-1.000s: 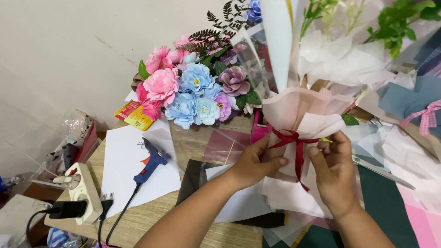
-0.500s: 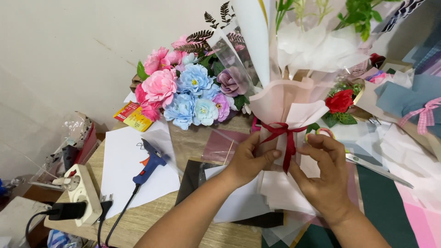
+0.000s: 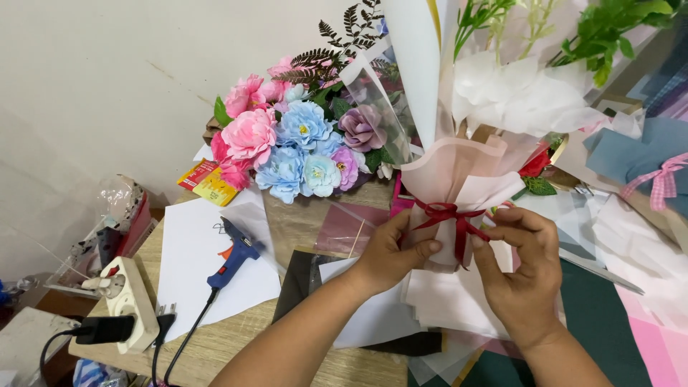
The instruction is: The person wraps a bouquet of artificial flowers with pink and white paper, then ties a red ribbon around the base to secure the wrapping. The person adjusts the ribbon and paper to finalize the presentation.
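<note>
Left hand [image 3: 390, 254] clamps the pink paper-wrapped bouquet [image 3: 459, 179], right hand [image 3: 519, 269] pinches the dark red ribbon bow [image 3: 451, 215]: best kept snug and centred.

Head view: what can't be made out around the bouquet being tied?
- Bouquet: top cut off by the frame edge.
- Red ribbon: its knot partly hidden by left hand and right hand fingers.
- Stems: hidden inside the pink wrapping paper.
</note>
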